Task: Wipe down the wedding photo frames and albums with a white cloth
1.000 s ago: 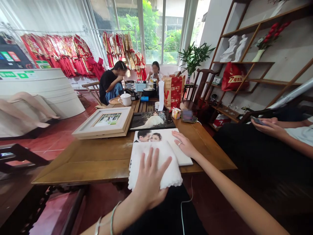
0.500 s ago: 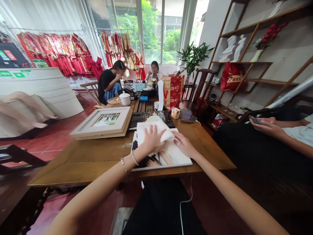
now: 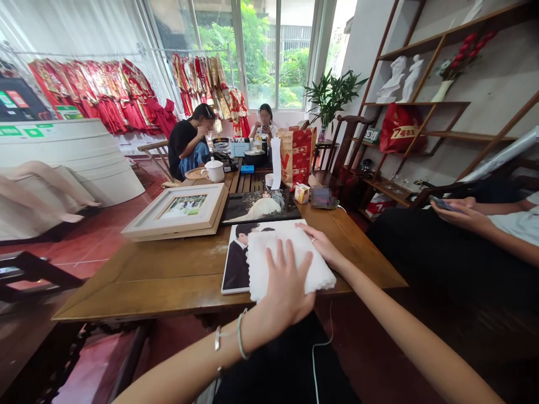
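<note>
A white cloth [image 3: 263, 252] with a scalloped edge lies over most of a photo panel [image 3: 236, 269], which rests near the table's front edge. My left hand [image 3: 286, 280] is spread flat on top of the cloth, fingers apart. At the panel's far right corner, my right hand [image 3: 322, 244] lies along the edge with extended fingers, steadying the side. The panel's left part shows a printed figure in a dark suit; the cloth hides much of the rest. Just behind it is a second, dark photo panel [image 3: 265, 207] with a white gown printed on it.
Framed pictures [image 3: 172, 210] are stacked at the left of the wooden table [image 3: 168, 269]. Farther back stand a lidded white mug [image 3: 214, 170], a paper bag [image 3: 297, 154] and a small box [image 3: 301, 193]. Two people sit beyond; another person's hands [image 3: 463, 213] hold a phone at right.
My left hand has drawn the cloth toward me and to the right, uncovering the panel's upper left part. My right hand stays at the panel's right side, shifted only slightly.
</note>
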`<state>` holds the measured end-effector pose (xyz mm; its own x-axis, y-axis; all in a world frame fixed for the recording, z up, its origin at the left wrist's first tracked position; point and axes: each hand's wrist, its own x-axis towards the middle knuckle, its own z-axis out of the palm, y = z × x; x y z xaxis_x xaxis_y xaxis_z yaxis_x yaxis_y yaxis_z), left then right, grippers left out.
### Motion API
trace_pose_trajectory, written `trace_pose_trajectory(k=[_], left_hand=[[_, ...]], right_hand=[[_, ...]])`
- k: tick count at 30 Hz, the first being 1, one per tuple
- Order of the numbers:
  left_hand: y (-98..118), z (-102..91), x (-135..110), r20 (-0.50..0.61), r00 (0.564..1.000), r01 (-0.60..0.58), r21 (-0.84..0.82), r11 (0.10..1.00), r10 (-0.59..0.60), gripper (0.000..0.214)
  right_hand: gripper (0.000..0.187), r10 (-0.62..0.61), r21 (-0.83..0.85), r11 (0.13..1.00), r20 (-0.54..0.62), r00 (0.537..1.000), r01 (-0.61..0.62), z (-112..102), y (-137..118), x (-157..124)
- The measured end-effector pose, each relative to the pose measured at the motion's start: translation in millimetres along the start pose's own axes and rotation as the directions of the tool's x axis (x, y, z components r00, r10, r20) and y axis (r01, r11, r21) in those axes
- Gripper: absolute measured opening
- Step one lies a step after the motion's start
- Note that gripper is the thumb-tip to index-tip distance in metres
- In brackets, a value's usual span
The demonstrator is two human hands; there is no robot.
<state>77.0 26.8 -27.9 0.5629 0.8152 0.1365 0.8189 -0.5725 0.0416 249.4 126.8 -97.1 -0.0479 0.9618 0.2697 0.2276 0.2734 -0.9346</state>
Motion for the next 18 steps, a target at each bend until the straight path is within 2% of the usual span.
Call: trace_pose_trajectory(k=[4,7,13,18], left_hand=[[17.8,-1.9,-14.2,0.016,0.998,-0.058,-0.016,0.998,0.058,0.082],[16.1,-0.6,-11.1,0.005,0.998,-0.060,-0.002,0.998,0.060,0.081],[-18.7,-6.4,21.4,0.056,0.998,0.028,0.067,0.997,-0.032,0.070],[-57.8,-2.0,56.4,-0.030,0.999,0.041,0.132,0.990,-0.037,0.063]], right_hand=[[0.034,0.025,0.064,0.998,-0.020,0.999,-0.024,-1.0,0.6,0.5],[0.033,-0.026,0.002,1.000,-0.006,1.000,0.026,-2.5,1.1,-0.4],[0.036,-0.188,-0.178,0.966,0.004,0.982,0.185,0.3,-0.8,-5.3],[0.039,-0.219,-0.257,0.942,0.010,0.976,0.214,4.0,-5.1,-8.3]])
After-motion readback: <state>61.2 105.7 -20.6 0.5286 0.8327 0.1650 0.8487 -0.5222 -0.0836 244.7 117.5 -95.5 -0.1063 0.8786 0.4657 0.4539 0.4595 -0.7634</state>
